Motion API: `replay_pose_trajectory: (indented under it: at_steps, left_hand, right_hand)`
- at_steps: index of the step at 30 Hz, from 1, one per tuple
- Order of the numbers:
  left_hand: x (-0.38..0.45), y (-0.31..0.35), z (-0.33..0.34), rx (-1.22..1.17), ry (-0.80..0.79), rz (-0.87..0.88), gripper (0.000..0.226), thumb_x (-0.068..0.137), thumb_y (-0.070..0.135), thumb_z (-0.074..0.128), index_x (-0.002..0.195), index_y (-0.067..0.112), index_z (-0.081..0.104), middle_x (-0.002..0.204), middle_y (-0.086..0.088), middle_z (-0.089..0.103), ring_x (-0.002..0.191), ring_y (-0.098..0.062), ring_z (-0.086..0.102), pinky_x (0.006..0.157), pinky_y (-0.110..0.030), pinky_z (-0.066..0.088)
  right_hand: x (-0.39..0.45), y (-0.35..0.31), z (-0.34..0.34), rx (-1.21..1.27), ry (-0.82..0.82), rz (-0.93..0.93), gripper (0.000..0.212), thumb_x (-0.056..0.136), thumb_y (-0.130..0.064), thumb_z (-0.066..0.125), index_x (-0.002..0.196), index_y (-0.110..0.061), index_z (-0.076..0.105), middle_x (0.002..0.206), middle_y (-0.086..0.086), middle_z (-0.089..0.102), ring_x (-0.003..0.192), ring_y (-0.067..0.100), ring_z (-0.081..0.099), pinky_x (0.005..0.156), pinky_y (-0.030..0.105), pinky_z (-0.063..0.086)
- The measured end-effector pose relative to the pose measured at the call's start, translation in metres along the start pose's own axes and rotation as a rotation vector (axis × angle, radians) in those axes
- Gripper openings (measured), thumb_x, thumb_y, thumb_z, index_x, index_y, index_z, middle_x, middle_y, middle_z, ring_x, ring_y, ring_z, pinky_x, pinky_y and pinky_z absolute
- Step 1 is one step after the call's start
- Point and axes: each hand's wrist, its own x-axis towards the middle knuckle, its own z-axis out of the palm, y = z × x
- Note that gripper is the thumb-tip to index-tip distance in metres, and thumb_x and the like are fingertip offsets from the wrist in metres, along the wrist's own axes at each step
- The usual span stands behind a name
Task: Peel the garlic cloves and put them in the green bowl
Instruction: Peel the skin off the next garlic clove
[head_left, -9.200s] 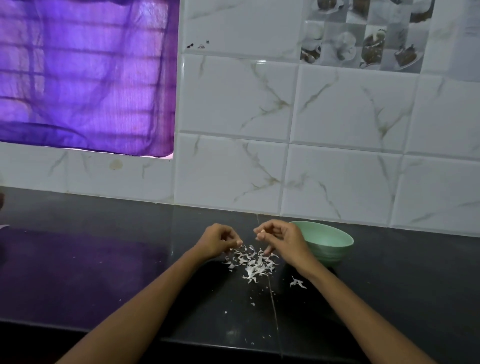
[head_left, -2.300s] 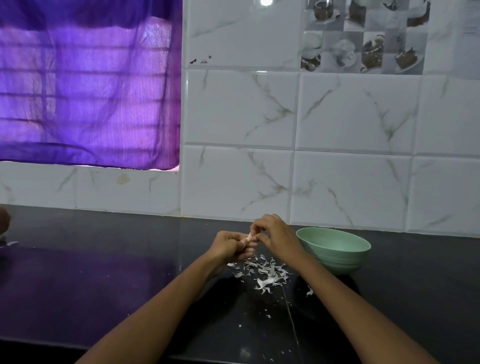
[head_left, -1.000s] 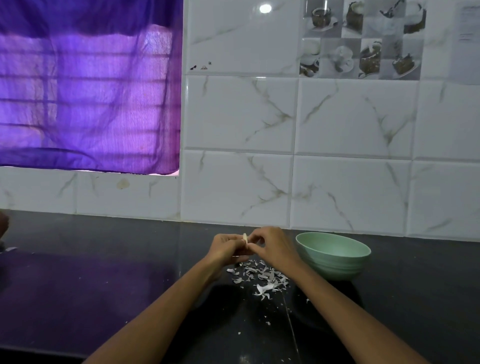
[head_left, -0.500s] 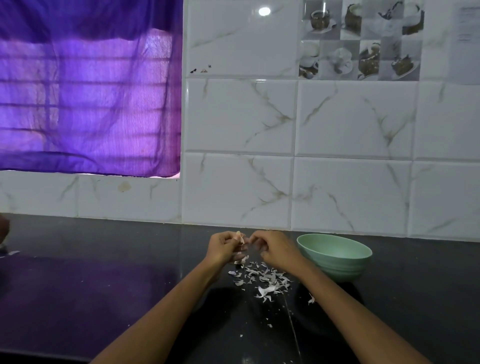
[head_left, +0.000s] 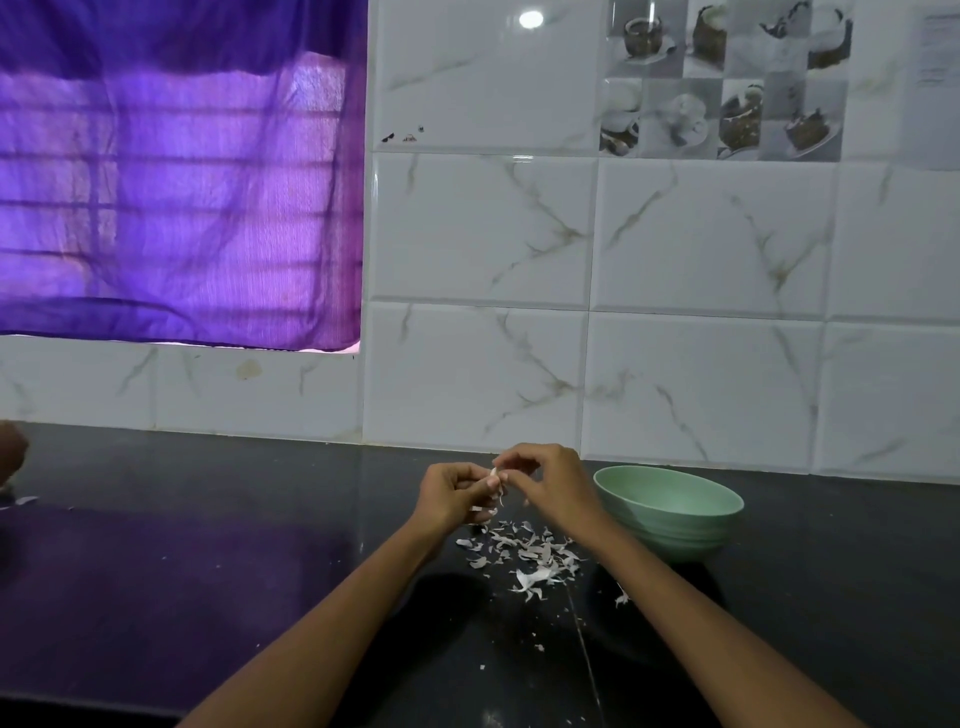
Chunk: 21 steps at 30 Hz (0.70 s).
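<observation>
Both hands are raised just above a black glossy counter (head_left: 208, 571), fingertips meeting. Left hand (head_left: 454, 493) is curled, pinching a small pale clove (head_left: 493, 474) between thumb and fingers. Right hand (head_left: 550, 480) is curled too, its fingertips on the same clove, a thin strip of skin hanging down from it.

Directly under the hands: a scatter of white peels (head_left: 524, 553) on the counter, with smaller flecks trailing toward the person. Just right of the right hand, near its wrist, sits a green bowl (head_left: 670, 512); its contents can't be seen from this angle.

Behind the hands: a wall of white marble-look tiles (head_left: 701, 234), one decor tile (head_left: 722, 78) with cup and dessert pictures up right. Far left and above: a window covered by a purple cloth (head_left: 171, 182), its colour reflecting on the counter left of the left forearm. A brown object (head_left: 10, 452) is cut off at the far left edge; can't tell what it is.
</observation>
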Motion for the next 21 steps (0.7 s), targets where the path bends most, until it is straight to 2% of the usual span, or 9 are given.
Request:
replay_pose_trajectory:
  at_steps: [3,6,10,15,21]
  left_hand:
    - [-0.0004,0.0004,0.0003,0.014,-0.007,0.009,0.009,0.086,0.003,0.062,0.079,0.000,0.067,0.059,0.001,0.066,0.055,-0.006,0.058,0.056,-0.022,0.052]
    - [-0.0010,0.0009,0.0002,0.020,-0.011,0.018,0.009,0.086,0.002,0.061,0.081,-0.001,0.068,0.059,0.002,0.066,0.054,-0.006,0.058,0.056,-0.021,0.052]
    - [-0.0025,0.0012,0.0002,0.049,-0.028,0.021,0.011,0.086,0.001,0.061,0.077,0.002,0.068,0.057,0.003,0.066,0.052,-0.004,0.057,0.054,-0.019,0.051]
    - [-0.0020,0.0030,0.0000,0.003,-0.028,0.028,0.010,0.086,-0.001,0.060,0.078,-0.001,0.066,0.056,0.002,0.065,0.050,-0.006,0.055,0.050,-0.018,0.049]
    - [-0.0025,0.0035,0.0001,0.026,-0.045,0.033,0.010,0.085,-0.003,0.061,0.076,-0.001,0.067,0.055,0.001,0.065,0.048,-0.005,0.052,0.049,-0.018,0.048]
  right_hand:
    - [-0.0002,0.0003,-0.0004,0.050,0.011,0.012,0.006,0.078,-0.012,0.072,0.078,-0.018,0.071,0.074,-0.005,0.069,0.069,0.008,0.063,0.056,0.020,0.051]
    - [-0.0010,-0.0018,-0.0018,0.099,0.016,0.026,0.010,0.077,-0.008,0.072,0.074,-0.016,0.068,0.072,-0.001,0.068,0.068,0.014,0.064,0.053,0.024,0.053]
    - [-0.0028,-0.0030,-0.0026,0.139,-0.026,0.068,0.013,0.079,-0.007,0.070,0.072,-0.016,0.065,0.071,-0.001,0.066,0.065,0.009,0.061,0.049,0.021,0.051]
    - [-0.0024,-0.0028,-0.0010,0.177,0.024,0.067,0.007,0.078,-0.008,0.071,0.075,-0.010,0.066,0.072,0.005,0.067,0.064,0.012,0.061,0.048,0.025,0.052]
    - [-0.0009,-0.0009,-0.0022,0.190,-0.001,0.080,0.014,0.078,-0.006,0.071,0.071,-0.015,0.064,0.070,0.004,0.067,0.062,0.010,0.061,0.049,0.022,0.052]
